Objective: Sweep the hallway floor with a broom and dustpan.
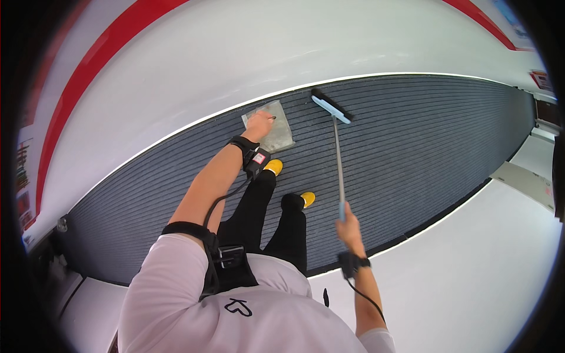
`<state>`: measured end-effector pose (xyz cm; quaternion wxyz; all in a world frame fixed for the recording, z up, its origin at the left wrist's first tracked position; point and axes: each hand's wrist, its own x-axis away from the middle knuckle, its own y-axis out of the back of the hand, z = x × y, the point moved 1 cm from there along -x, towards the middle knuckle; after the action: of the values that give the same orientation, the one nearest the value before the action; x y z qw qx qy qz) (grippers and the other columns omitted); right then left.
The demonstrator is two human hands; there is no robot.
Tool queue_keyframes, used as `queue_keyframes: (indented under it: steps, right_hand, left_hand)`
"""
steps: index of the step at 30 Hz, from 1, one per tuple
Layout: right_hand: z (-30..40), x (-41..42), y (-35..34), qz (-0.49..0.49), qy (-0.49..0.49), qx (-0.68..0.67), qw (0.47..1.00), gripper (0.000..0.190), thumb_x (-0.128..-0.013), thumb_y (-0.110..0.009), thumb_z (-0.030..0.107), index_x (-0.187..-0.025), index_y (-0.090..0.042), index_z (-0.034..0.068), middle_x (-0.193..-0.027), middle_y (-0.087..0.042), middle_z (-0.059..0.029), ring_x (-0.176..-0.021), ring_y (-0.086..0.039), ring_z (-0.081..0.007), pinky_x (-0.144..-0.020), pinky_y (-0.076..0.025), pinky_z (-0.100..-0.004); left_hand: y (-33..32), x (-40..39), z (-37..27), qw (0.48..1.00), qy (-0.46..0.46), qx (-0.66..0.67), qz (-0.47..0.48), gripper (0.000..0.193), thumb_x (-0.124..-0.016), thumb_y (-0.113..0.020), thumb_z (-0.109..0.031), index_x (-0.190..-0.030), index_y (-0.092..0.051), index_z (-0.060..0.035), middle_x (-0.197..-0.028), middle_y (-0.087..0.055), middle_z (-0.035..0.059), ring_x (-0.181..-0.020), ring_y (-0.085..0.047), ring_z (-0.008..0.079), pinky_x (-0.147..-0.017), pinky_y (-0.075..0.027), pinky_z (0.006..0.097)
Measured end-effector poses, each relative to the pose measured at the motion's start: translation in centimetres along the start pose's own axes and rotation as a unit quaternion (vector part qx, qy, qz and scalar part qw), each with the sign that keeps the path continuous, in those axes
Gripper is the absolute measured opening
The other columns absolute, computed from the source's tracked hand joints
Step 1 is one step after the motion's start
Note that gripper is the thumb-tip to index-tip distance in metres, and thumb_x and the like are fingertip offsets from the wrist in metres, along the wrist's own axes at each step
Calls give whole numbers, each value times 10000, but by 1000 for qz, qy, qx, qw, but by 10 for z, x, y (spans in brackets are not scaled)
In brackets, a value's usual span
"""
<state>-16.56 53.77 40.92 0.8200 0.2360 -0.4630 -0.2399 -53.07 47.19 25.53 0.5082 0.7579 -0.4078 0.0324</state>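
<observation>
My right hand (349, 227) grips the light blue handle end of a broom. The broom's grey pole (339, 163) runs away from me to a light blue head (329, 108) with black bristles, resting on the ribbed carpet near the wall. My left hand (259, 124) is closed around a thin handle whose dark tip shows beside the fingers. Under that hand is a square, greyish dustpan (278, 132) with a film-like surface. The hand hides part of it, and how the handle joins it cannot be seen. Broom head and dustpan are apart, the head to the right.
Dark grey ribbed carpet (397, 145) covers the corridor floor. A white wall (309, 44) with red bands curves along the far side; another white wall (450, 264) stands close on my right. My yellow shoes (309, 199) are on the carpet. Cables run along both my arms.
</observation>
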Motion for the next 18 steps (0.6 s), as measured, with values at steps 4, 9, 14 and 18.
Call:
queue_keyframes:
  steps: [4,9,14,18]
  right_hand:
    - [5,-4,-27,123,-76,28,989,595,-692,-504,24,-1258,-323,-7,-832,-572,-281,-768,-575,-415,-671,-487,-390]
    - [-25,29,65,88,64,-47,993,623,-700,-541,0,-1284,-327,36,-620,-544,-123,-450,-525,-201,-402,-413,-290]
    - [-38,52,95,130,-158,-157,966,649,-703,-537,-38,-1303,-313,62,-522,-425,-5,-378,-395,-68,-333,-324,-230]
    - [-20,18,33,86,-104,-173,976,639,-716,-494,-31,-1309,-263,26,-535,-455,-40,-383,-442,-111,-346,-380,-259]
  left_hand:
    - [2,2,-3,1000,13,17,-6,234,-753,-581,-266,-946,-638,-145,-905,-616,127,-880,-576,291,-784,-451,365]
    - [7,4,-10,999,17,40,5,229,-752,-585,-261,-942,-639,-145,-904,-616,135,-882,-577,290,-792,-448,361]
    - [8,4,-11,998,36,31,36,236,-769,-567,-263,-940,-629,-113,-1016,-578,107,-960,-540,275,-833,-420,358]
    - [7,7,-8,999,33,29,-4,216,-762,-573,-235,-942,-635,-135,-891,-613,149,-868,-578,300,-768,-453,370]
